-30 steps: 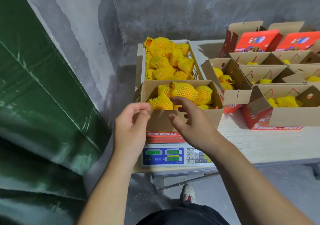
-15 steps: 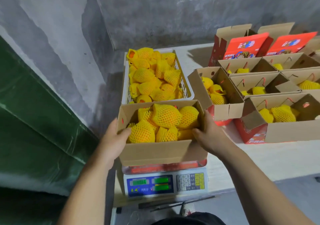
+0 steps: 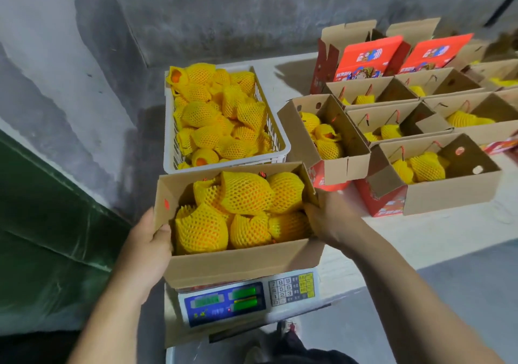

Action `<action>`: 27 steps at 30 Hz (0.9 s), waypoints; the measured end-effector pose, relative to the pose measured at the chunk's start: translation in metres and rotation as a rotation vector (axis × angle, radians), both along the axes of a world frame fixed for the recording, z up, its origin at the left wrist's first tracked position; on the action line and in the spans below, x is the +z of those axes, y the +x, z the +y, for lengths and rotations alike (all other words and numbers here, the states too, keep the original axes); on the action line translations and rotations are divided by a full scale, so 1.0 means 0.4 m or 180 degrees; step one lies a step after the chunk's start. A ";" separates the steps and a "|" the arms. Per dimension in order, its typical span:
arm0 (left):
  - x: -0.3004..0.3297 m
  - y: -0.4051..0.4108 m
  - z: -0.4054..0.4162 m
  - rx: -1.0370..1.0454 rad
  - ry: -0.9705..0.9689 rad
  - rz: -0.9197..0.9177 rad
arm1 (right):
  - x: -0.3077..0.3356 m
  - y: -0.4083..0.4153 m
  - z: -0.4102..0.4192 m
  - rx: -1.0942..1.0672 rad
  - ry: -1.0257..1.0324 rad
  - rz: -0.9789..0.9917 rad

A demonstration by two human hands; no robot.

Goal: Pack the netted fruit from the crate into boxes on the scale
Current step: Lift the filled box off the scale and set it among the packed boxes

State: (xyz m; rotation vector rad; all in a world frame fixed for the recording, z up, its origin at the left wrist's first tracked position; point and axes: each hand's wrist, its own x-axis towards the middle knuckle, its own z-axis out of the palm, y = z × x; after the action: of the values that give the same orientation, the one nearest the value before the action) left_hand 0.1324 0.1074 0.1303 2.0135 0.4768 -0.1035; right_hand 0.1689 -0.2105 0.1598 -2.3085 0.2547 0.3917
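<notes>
A cardboard box (image 3: 241, 265) full of fruit in yellow foam nets (image 3: 244, 195) sits over the electronic scale (image 3: 246, 299). My left hand (image 3: 148, 243) grips the box's left wall, thumb hooked over the rim. My right hand (image 3: 328, 218) holds the right wall, with its fingers hidden behind the cardboard. Just behind the box stands the white plastic crate (image 3: 280, 142), piled with more netted fruit (image 3: 218, 111).
Several open cardboard boxes (image 3: 448, 195), each holding a few netted fruits, crowd the white table (image 3: 420, 237) to the right, with red printed lids (image 3: 367, 55) at the back. A concrete wall rises behind, and a green tarp (image 3: 42, 237) hangs at the left.
Both hands moved from in front of the box to its two sides and took hold of it. The view shifted closer and down over the box.
</notes>
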 end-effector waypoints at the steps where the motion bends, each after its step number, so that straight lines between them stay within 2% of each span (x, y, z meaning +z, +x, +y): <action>1: 0.003 -0.015 -0.002 -0.0003 -0.0015 -0.0042 | 0.002 -0.035 -0.001 -0.0083 0.0088 -0.0015; 4: 0.025 -0.051 -0.004 -0.0035 0.0044 -0.0309 | 0.007 -0.132 -0.015 -0.0309 0.0354 -0.0193; 8: 0.085 -0.066 -0.015 -0.0412 0.0211 -0.0642 | 0.038 -0.187 -0.039 -0.0777 0.0581 -0.0563; 15: 0.201 -0.069 -0.105 -0.0693 0.0068 -0.0928 | 0.102 -0.239 -0.120 -0.0964 0.0790 -0.1006; 21: 0.248 -0.068 -0.291 -0.1062 0.0053 -0.1000 | 0.144 -0.267 -0.320 -0.1155 0.0806 -0.1064; 27: 0.214 -0.040 -0.599 -0.1440 0.0046 -0.1132 | 0.141 -0.311 -0.637 -0.1383 0.0658 -0.1013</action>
State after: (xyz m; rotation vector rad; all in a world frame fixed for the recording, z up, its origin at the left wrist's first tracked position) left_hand 0.1166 -0.1320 0.2160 2.0655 -0.2067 -0.0166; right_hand 0.0445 -0.4654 0.2161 -2.0042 0.5154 -0.1608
